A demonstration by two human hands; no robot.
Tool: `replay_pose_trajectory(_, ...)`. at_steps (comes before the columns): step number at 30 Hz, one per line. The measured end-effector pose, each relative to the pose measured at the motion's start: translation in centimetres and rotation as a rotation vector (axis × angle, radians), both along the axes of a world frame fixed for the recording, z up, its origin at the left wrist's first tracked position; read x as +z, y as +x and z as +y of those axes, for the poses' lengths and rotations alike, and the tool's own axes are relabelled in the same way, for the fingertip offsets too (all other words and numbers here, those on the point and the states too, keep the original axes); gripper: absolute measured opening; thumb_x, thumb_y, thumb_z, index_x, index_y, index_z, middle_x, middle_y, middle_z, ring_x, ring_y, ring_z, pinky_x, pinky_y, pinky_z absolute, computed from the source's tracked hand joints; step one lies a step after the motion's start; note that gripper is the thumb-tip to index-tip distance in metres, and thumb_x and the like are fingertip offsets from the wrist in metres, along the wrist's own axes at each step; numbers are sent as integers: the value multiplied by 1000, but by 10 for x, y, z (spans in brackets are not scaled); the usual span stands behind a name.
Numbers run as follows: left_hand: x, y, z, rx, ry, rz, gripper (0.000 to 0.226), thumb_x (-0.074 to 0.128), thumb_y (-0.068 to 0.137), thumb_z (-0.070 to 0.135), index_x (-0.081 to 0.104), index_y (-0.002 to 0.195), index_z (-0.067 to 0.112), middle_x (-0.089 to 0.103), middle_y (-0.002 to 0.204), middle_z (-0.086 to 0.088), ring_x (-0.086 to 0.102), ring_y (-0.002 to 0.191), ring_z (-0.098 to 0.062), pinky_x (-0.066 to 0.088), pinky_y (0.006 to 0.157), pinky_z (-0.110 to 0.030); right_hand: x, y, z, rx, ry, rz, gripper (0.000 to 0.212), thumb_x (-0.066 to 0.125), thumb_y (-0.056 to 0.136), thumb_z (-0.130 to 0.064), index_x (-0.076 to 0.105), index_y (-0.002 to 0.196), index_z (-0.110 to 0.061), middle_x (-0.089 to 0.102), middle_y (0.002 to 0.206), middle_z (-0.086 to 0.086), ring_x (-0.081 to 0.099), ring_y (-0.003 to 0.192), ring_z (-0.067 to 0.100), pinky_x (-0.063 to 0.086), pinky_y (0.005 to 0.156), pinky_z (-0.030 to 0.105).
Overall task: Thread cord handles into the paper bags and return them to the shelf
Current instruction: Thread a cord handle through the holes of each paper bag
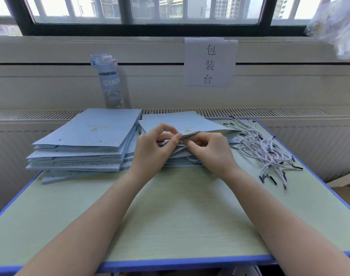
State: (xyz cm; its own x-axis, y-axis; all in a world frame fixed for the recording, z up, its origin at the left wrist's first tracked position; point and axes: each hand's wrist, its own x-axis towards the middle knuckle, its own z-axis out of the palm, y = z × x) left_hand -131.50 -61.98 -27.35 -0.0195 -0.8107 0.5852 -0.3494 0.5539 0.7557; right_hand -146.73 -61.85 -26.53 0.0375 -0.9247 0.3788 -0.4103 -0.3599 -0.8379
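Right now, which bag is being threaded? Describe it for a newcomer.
Below the wall sign sits the right stack. It's the top bag, near edge lifted and pinched by left hand and right hand; the left stack lies flat, untouched.

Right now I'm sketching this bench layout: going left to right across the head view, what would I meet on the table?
bag stack → left hand → right hand → loose cords
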Motion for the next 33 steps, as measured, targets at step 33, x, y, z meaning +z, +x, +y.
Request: replay_pose_trajectory(33,-2,11,-7,-129,135,-11,13,62,90,16,60,79,11,54,52,1,37,42,-4,30,47,-15,-2,-5,-2,-10,-27,243,14,66,81,-18,63,68,-21,60,60,-13,52,57,-7,37,55,6)
